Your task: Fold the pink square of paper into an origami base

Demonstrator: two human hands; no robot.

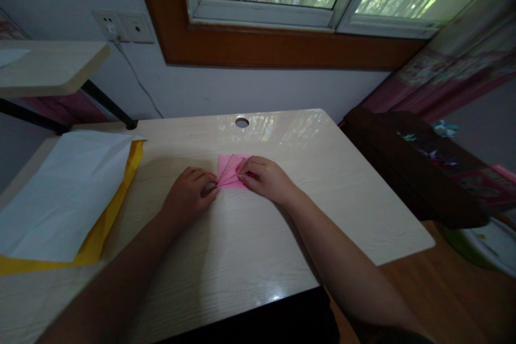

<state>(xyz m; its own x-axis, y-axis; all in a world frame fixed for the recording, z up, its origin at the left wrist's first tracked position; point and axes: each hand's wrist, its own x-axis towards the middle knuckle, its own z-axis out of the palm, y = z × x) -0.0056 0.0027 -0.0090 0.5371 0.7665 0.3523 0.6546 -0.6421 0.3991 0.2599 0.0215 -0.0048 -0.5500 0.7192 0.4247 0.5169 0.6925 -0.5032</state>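
Pink paper point(227, 167) lay part folded between 2 hands

We found the small sheet flat near the middle of the pale table point(250, 247), just on the near side of a round hole point(242, 123) in its top. The left hand point(190, 192) had its thumb and fingertips brought together at the paper's left edge, pinching it near the lower corner. The right hand point(266, 179) pinched a flap toward the other end between thumb and forefinger, and its fingers hid much of that side.

As for progress, we judged that some folding was done: several lines fanned out from the point at the left hand, and at least 1 layer seemed to overlap another. What was left, as far as we could tell, was the flap under the right fingers, which looked slightly raised and not yet pressed flat. We could not tell how many layers there were, nor whether the hidden right edge was creased.

Off to the left, well apart from the hands, we saw a white sheet point(76, 188) resting over a yellow sheet point(116, 209); neither was being touched.
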